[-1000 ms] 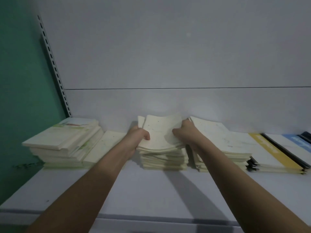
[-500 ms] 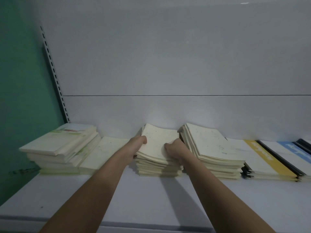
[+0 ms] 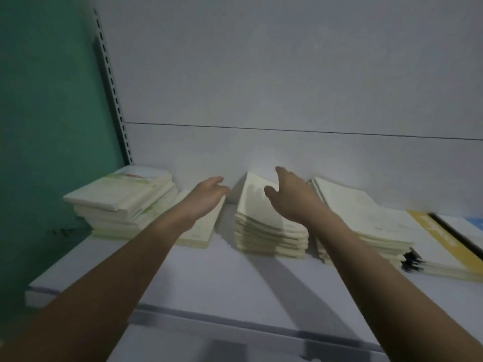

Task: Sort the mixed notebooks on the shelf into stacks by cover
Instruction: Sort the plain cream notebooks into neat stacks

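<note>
A middle stack of cream notebooks sits on the white shelf. My right hand hovers above its right side with fingers spread and holding nothing. My left hand is raised over a thin cream notebook pile just left of the middle stack, fingers relaxed and empty. A taller stack with green-printed covers lies at the far left. Another cream stack lies to the right.
Yellow-striped notebooks and a blue-and-white cover lie at the far right. A slotted metal upright runs up the back left beside a green wall. The shelf's front edge is close to me.
Both hands have let go of the top notebooks of the middle stack and lifted off it. The right hand rose and opened; the left moved left over the thin pile.
</note>
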